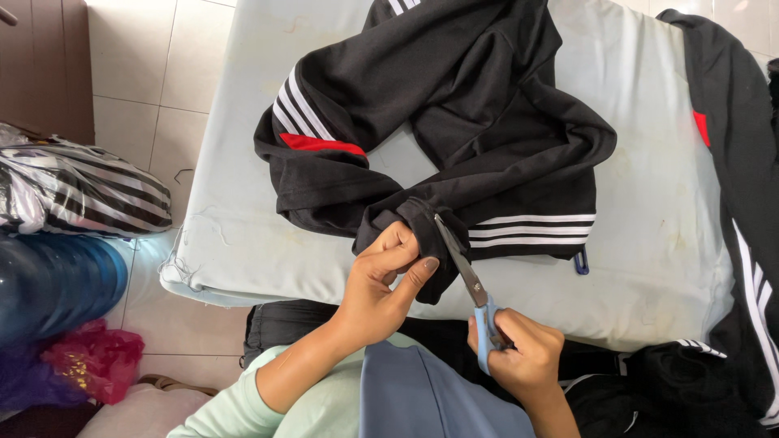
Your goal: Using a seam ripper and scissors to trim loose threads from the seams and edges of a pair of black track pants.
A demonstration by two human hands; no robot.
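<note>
While my left hand pinches a bunched fold of the black garment at the near edge of the pale blue tabletop, my right hand is closed around the blue handles of a pair of scissors, their blades pointing up and away from me into the cloth just beside my left thumb. The blade tips seem to sit against the fold, though I cannot tell whether they have bitten into it. The garment lies crumpled across the middle of the tabletop, showing white stripes and a red patch on its left side and more white stripes by its hem on the right. A second black garment with a red mark hangs over the right edge. On the tiled floor to my left sit a striped bundle, a blue container and a red bag.
</note>
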